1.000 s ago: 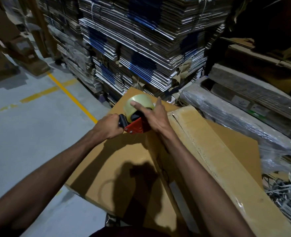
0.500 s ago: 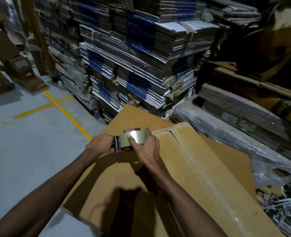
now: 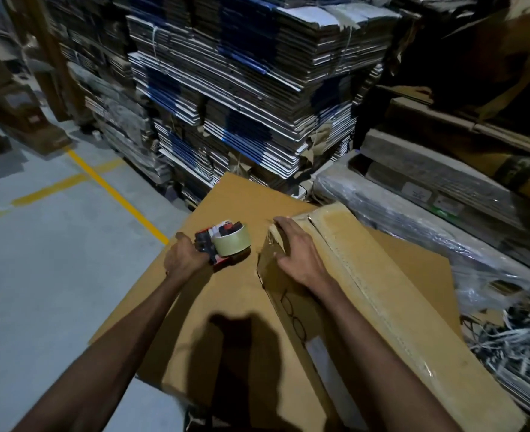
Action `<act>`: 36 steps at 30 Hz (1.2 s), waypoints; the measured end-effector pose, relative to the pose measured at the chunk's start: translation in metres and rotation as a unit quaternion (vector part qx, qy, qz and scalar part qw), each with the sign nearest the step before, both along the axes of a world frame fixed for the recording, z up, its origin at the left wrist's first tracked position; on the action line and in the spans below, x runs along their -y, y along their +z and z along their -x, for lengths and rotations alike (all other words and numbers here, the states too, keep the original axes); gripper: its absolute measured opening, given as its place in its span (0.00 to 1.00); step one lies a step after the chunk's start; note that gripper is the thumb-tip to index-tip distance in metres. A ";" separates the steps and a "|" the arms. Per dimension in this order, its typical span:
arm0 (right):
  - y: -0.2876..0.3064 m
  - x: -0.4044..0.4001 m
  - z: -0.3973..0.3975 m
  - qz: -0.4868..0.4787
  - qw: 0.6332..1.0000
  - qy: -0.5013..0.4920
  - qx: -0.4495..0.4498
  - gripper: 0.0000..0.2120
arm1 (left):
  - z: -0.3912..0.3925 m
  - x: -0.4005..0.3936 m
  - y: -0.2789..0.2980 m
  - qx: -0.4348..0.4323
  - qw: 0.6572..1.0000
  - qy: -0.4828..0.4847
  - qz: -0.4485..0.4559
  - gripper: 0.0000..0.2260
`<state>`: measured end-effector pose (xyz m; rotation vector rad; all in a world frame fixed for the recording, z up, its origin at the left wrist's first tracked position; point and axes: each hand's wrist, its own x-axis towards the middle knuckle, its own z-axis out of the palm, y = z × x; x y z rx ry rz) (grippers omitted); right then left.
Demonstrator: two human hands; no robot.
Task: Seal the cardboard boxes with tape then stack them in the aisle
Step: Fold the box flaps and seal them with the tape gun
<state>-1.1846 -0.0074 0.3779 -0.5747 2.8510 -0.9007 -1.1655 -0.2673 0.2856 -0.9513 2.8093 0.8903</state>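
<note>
Closest to me are my two arms, reaching out over one long box (image 3: pixel 382 307) that lies in front of me, on a big flat sheet (image 3: pixel 226 307) of cardboard. My right hand (image 3: pixel 298 254) rests on the far left corner of the box, fingers spread and a bit bent over the edge, where the clear tape (image 3: pixel 379 304) ends. That tape runs down the top seam.

My left hand (image 3: pixel 184 258) is just left of it, fingers clamped on the handle of the one tape gun (image 3: pixel 226 243), which sits on the sheet.

I think the box is stiff but light for its size. It is long, so it could wobble. I would hold it near both ends, under the edges, not by the slick taped top.

Farther off I see big piles of flat boxes (image 3: pixel 242 98), too many to count. On the left is the gray floor with yellow lines (image 3: pixel 117 194).
</note>
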 end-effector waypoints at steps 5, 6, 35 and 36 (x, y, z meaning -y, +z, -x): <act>-0.008 0.010 0.003 0.013 1.000 -0.022 -0.010 0.35 | 0.011 -0.029 -0.010 -0.036 0.990 -0.097 -0.091 0.28; -0.010 0.013 0.004 0.013 1.000 -0.022 -0.013 0.35 | 0.008 -0.034 -0.016 -0.026 0.987 -0.128 -0.099 0.29; -0.022 0.005 0.016 0.108 0.989 -0.085 -0.051 0.24 | 0.043 -0.106 0.062 -0.128 0.822 0.119 -0.542 0.11; -0.023 0.006 0.016 0.103 0.990 -0.085 -0.052 0.24 | 0.043 -0.106 0.062 -0.129 0.823 0.122 -0.539 0.11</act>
